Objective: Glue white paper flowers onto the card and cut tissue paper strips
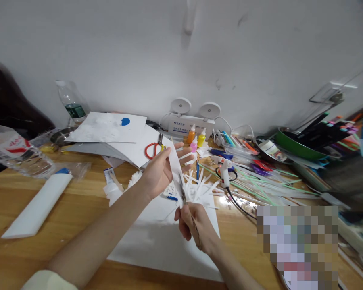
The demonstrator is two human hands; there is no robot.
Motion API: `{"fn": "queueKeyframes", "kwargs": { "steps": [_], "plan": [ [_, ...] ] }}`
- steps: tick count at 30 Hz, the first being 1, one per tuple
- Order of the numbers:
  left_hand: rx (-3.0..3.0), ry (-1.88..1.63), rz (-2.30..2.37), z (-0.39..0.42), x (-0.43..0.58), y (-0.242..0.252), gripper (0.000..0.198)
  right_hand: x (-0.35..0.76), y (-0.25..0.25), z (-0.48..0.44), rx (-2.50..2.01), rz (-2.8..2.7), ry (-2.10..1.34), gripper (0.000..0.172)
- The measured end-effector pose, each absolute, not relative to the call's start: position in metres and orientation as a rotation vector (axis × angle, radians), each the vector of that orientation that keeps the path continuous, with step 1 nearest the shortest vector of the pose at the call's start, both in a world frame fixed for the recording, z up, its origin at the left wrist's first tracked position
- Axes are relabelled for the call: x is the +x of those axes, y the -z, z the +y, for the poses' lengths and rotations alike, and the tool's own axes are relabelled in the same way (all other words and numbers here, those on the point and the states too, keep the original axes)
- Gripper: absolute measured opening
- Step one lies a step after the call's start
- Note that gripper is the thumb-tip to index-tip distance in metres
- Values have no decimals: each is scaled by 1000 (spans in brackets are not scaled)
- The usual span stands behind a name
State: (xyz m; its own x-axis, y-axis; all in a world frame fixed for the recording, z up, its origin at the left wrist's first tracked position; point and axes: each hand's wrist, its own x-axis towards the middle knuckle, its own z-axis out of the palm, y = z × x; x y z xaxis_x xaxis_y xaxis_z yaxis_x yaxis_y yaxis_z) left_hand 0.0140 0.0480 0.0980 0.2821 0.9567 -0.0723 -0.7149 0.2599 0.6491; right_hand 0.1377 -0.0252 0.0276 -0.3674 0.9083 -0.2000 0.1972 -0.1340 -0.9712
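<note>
My left hand (157,174) pinches a narrow strip of white paper (174,162) between thumb and fingers, some of its other fingers spread behind. Scissors (182,189) are in my right hand (195,223), their blades pointing up along the strip. My right fingers wrap the handles, which are mostly hidden. Just behind the scissors lies a bunch of cut white paper strips (201,186). Both hands are above a large white sheet (172,251) on the wooden table (87,225).
Red-handled scissors (151,150), small paint bottles (201,137) and an emergency light (193,125) stand or lie behind. To the right are a glue gun (224,171), loose sticks (254,185) and a green pan (299,146). A rolled white sheet (39,207) and plastic bottle (18,151) lie left.
</note>
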Motion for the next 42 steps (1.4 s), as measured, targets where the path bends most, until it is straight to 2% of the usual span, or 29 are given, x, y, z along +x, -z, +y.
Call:
{"fn": "queueKeyframes", "kwargs": {
  "steps": [15, 22, 25, 30, 42],
  "plan": [
    [565, -1190, 509, 43, 22, -92, 30, 143, -22, -24, -1136, -1581, -1477, 60],
    [552, -1169, 505, 43, 23, -94, 31, 144, -20, -22, -1153, -1624, -1394, 51],
    [583, -1152, 484, 41, 24, -95, 33, 144, -19, -22, -1160, -1610, -1382, 49],
    [694, -1169, 504, 41, 26, -91, 49, 143, -20, -20, -1159, -1578, -1421, 46],
    [805, -1208, 556, 46, 24, -84, 45, 145, -19, -14, -1250, -1545, -1437, 40]
  ]
}}
